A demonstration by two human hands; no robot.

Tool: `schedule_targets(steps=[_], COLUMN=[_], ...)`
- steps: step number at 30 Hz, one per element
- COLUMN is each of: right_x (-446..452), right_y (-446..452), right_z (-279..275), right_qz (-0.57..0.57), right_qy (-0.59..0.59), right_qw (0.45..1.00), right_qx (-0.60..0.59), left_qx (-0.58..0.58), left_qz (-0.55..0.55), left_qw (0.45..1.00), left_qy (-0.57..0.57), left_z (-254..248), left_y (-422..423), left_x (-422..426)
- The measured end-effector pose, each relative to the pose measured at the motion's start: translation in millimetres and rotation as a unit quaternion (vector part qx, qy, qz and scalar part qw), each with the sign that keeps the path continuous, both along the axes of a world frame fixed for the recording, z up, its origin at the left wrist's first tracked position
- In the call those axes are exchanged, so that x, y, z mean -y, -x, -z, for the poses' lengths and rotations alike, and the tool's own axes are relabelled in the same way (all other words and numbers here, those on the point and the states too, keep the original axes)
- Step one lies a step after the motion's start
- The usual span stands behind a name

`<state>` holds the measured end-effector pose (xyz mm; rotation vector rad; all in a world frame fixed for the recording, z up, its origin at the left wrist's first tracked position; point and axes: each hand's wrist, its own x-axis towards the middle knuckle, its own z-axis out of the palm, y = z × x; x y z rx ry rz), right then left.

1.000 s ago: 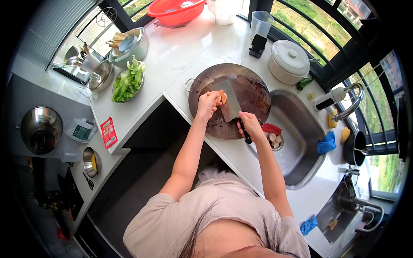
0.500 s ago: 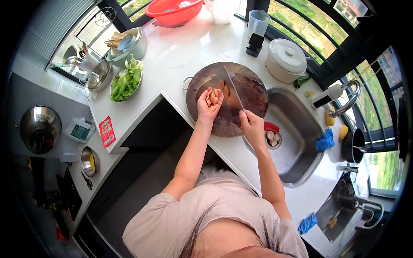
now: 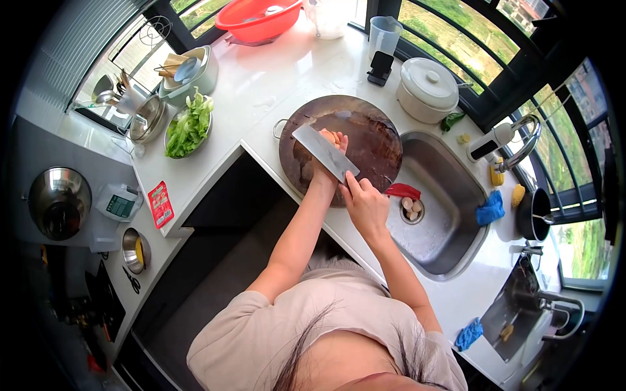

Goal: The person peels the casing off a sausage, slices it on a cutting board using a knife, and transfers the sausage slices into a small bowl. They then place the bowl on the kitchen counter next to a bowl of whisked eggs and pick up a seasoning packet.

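My right hand [image 3: 365,205] is closed around the handle of a cleaver [image 3: 325,154], whose broad blade lies slanted across my left palm. My left hand [image 3: 343,142] is cupped, palm up, over the round wooden chopping board [image 3: 375,140]. In it are orange-brown slices [image 3: 332,137], mostly hidden by the blade; what food they are I cannot make out. Dark wet patches mark the board. Beside it, in the sink [image 3: 450,225], lie a red pepper [image 3: 403,190] and several pale round pieces [image 3: 411,205] near the drain.
A white lidded pot [image 3: 428,90] and a phone stand [image 3: 380,68] stand behind the board. To the left are a bowl of lettuce [image 3: 188,128] and a red packet [image 3: 160,204]. A tap [image 3: 502,140] rises by the sink, near a blue cloth [image 3: 490,208].
The cleaver has swung from upright over the board to the left, down across my left palm, and now covers most of the slices. My right hand has moved slightly left and down.
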<state>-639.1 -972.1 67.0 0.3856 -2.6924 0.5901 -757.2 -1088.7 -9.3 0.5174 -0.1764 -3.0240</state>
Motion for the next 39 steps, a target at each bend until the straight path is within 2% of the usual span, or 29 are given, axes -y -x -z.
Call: schedule_targets(steps=[7,11,14,17,21,24,26,28,29,32,39], right_x=[5,8,8,9,9,7,5,0,-3,-20,-43], right_y=[-3,-4,-4,-6,-10,-11,-11,-5,-1,21,50], right_z=[-3,-2,0,-1,-7,-12,-20,-26,-29,-24,46], right_qz=[0.014,0.022,0.013,0.014,-0.009,-0.027,-0.038,-0.004,0.012,0.069,0.031], right_qy=[0.003,-0.007,0.005,0.002,0.026,0.043,0.080,0.099,0.108,0.041,-0.058], right_qw=[1.000,1.000,1.000,1.000,1.000,0.999,0.996,0.994,0.993,0.996,0.998], right_qx=[-0.007,0.005,0.006,0.017,0.014,-0.002,-0.018,-0.039,-0.050,-0.047,0.004], left_qx=[-0.038,-0.073,-0.086,-0.071,-0.061,-0.038,-0.072,-0.106,-0.068,-0.021,-0.025], left_qz=[0.008,-0.003,-0.011,-0.018,-0.024,-0.016,-0.009,0.005,0.042,0.005,-0.018], left_qw=[0.999,0.997,0.996,0.997,0.997,0.999,0.997,0.993,0.997,0.995,0.996], left_qy=[-0.028,0.022,-0.007,0.014,0.034,0.013,-0.016,-0.047,-0.010,-0.096,-0.086], left_z=[11,4,6,4,7,3,-4,4,28,-5,-16], left_y=[2,-1,-3,-4,3,8,8,13,22,-2,-40], left_x=[3,-3,-1,-1,-1,2,5,12,26,35,65])
